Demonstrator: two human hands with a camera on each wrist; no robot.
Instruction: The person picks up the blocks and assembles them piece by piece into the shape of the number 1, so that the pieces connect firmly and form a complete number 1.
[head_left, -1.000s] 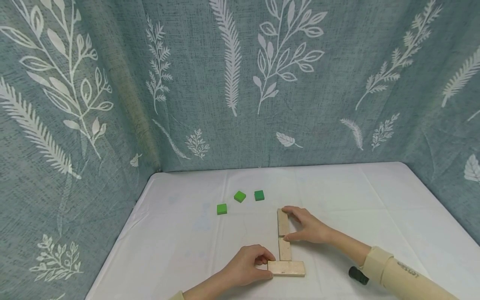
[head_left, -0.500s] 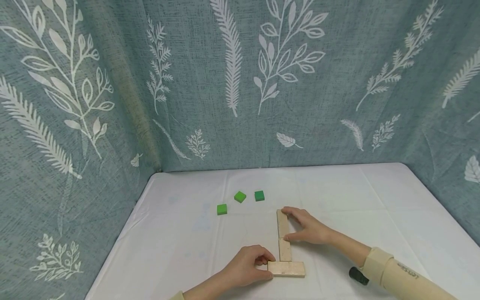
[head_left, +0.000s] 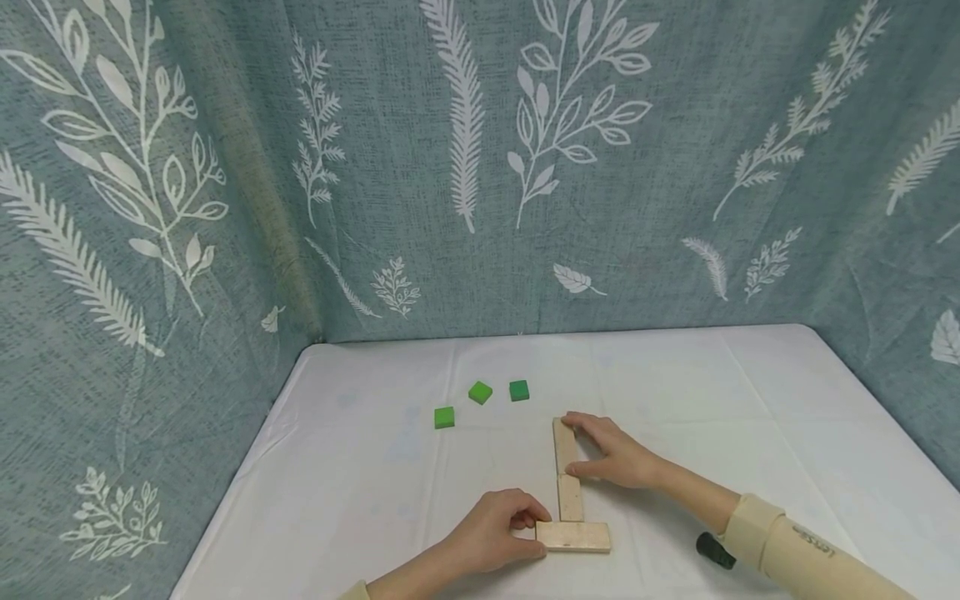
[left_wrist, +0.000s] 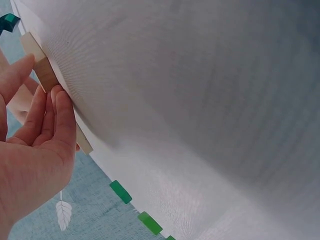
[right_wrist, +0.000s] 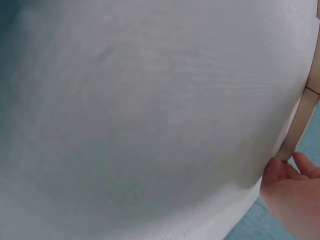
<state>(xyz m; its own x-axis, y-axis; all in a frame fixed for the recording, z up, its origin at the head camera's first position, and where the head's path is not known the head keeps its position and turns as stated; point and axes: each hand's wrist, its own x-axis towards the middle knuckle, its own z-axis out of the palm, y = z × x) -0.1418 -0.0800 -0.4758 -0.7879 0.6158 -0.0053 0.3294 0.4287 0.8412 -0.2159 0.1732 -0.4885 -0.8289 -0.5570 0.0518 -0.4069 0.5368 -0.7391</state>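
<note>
Three light wooden blocks lie flat on the white table in the head view, forming an upside-down T. My left hand (head_left: 498, 533) pinches the left end of the crosswise block (head_left: 576, 537) between thumb and fingers; the left wrist view shows this wooden block (left_wrist: 41, 62) from its end. A middle block (head_left: 570, 500) runs away from it, its near end against the crosswise one. Beyond, a far block (head_left: 564, 443) continues the line. My right hand (head_left: 618, 454) holds that far block, with fingertips at its far end and thumb near the joint.
Three small green squares, two light (head_left: 444, 417) (head_left: 480, 392) and one darker (head_left: 519, 390), lie left of the far block. A black cylindrical object (head_left: 715, 551) sits near the right forearm. Patterned curtain (head_left: 480, 167) surrounds the white table (head_left: 360, 450).
The far block has shifted slightly left, now more in line with the middle block, and my right thumb has moved slightly with it. My left hand and the crosswise block stay put.
</note>
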